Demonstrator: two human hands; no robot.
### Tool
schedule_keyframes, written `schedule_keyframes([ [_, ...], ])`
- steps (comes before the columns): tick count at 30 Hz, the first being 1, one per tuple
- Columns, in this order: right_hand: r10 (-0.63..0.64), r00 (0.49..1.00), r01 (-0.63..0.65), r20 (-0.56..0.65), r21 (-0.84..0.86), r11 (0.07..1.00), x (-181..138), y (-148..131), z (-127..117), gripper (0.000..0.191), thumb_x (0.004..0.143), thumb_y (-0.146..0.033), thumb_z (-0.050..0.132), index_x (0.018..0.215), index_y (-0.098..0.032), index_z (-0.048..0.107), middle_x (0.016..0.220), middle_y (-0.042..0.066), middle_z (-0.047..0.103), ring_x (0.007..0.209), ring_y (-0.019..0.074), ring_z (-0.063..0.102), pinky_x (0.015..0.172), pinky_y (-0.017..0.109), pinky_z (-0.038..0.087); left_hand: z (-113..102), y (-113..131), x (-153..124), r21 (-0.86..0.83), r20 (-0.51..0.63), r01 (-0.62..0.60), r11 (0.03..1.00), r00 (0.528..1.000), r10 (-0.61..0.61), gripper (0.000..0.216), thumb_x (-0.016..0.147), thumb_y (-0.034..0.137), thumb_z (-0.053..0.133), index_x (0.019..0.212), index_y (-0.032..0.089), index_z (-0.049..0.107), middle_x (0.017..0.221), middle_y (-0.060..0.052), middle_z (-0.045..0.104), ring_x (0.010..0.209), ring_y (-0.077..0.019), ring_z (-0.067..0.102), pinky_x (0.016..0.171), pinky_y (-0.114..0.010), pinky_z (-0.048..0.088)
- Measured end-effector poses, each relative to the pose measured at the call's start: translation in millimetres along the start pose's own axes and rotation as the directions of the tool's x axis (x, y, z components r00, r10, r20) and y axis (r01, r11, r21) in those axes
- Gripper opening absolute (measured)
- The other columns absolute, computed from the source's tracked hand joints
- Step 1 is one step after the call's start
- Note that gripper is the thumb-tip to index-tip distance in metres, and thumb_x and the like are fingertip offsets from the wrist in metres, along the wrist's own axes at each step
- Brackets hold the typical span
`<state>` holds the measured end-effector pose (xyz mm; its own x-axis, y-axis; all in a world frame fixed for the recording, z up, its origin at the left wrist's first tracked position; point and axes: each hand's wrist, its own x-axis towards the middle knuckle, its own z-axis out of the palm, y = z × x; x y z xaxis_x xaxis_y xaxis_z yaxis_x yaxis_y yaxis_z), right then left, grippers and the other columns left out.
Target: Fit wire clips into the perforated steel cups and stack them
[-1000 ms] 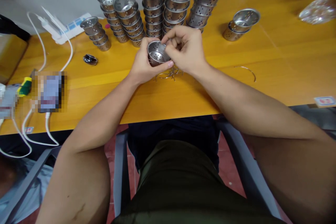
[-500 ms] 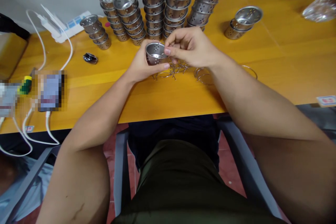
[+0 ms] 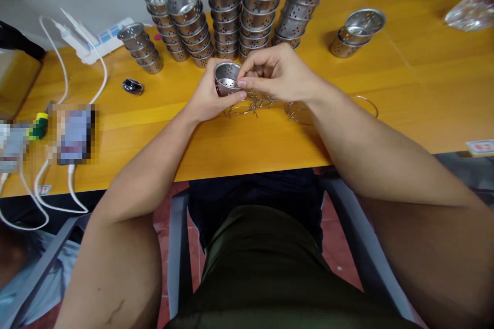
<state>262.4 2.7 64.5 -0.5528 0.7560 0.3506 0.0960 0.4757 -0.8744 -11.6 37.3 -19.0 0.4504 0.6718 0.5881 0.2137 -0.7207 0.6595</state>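
Note:
My left hand [image 3: 210, 93] is wrapped round a small perforated metal cup [image 3: 227, 77], tilted so that its inside faces me. At the cup's right rim, my right hand [image 3: 272, 73] has thumb and forefinger pinched together. Whatever sits between those fingertips is too small to make out. Beneath my hands, several thin wire pieces [image 3: 243, 109] lie on the table, partly hidden by them. More wire rings [image 3: 300, 114] lie by my right wrist.
Tall stacks of perforated cups [image 3: 226, 13] line the back. A short stack [image 3: 142, 51] stands left, and nested cups [image 3: 351, 36] right. A power strip [image 3: 104, 41], phone [image 3: 76, 136] and cables occupy the left. A clear plastic bag [image 3: 473, 10] lies far right.
My right hand has shifted slightly left and down, its fingertips now lower at the cup's rim. The left hand and the cup stay almost where they were.

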Motion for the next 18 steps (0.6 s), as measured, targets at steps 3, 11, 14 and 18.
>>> schedule_keyframes([
  [3, -0.048, 0.99, 0.047, -0.135, -0.01, 0.999, -1, 3, -1, 0.086, 0.074, -0.108, 0.107, 0.116, -0.036, 0.089, 0.094, 0.003, 0.082, 0.08, 0.0244, 0.063, 0.082, 0.051, 0.061, 1, -1, 3, -0.005, -0.041, 0.01, 1.0, 0.999, -0.01, 0.117, 0.087, 0.112, 0.1, 0.165, 0.034, 0.062, 0.156, -0.013, 0.079, 0.142, -0.0384, 0.085, 0.128, -0.056, 0.071],
  [11, -0.207, 0.951, 0.155, -0.23, -0.225, 0.962, -6, 10, -2, 0.06, 0.103, -0.091, 0.086, 0.133, -0.04, 0.092, 0.12, 0.01, 0.087, 0.091, 0.0306, 0.07, 0.083, 0.057, 0.061, 1, -6, 10, -0.041, -0.095, 0.0, 0.999, 0.996, -0.004, 0.123, 0.081, 0.116, 0.099, 0.166, 0.037, 0.057, 0.155, -0.014, 0.078, 0.141, -0.0394, 0.084, 0.129, -0.058, 0.068],
  [14, -0.223, 0.951, 0.178, -0.213, -0.21, 0.961, -9, 7, 1, 0.062, 0.104, -0.087, 0.087, 0.146, -0.041, 0.087, 0.127, 0.01, 0.088, 0.095, 0.0314, 0.074, 0.083, 0.056, 0.064, 2, -8, 9, -0.047, -0.085, 0.03, 0.998, 0.996, -0.034, 0.124, 0.08, 0.117, 0.099, 0.166, 0.038, 0.057, 0.152, -0.013, 0.078, 0.14, -0.0398, 0.083, 0.127, -0.058, 0.068],
  [18, -0.326, 0.927, 0.243, -0.186, -0.364, 0.899, -12, 3, -1, 0.042, 0.112, -0.071, 0.084, 0.139, -0.04, 0.093, 0.131, 0.014, 0.086, 0.112, 0.0378, 0.079, 0.093, 0.061, 0.07, 2, -13, 9, -0.028, -0.081, -0.018, 0.999, 0.997, 0.016, 0.124, 0.082, 0.118, 0.096, 0.168, 0.039, 0.055, 0.152, -0.012, 0.077, 0.137, -0.0381, 0.084, 0.125, -0.056, 0.068],
])
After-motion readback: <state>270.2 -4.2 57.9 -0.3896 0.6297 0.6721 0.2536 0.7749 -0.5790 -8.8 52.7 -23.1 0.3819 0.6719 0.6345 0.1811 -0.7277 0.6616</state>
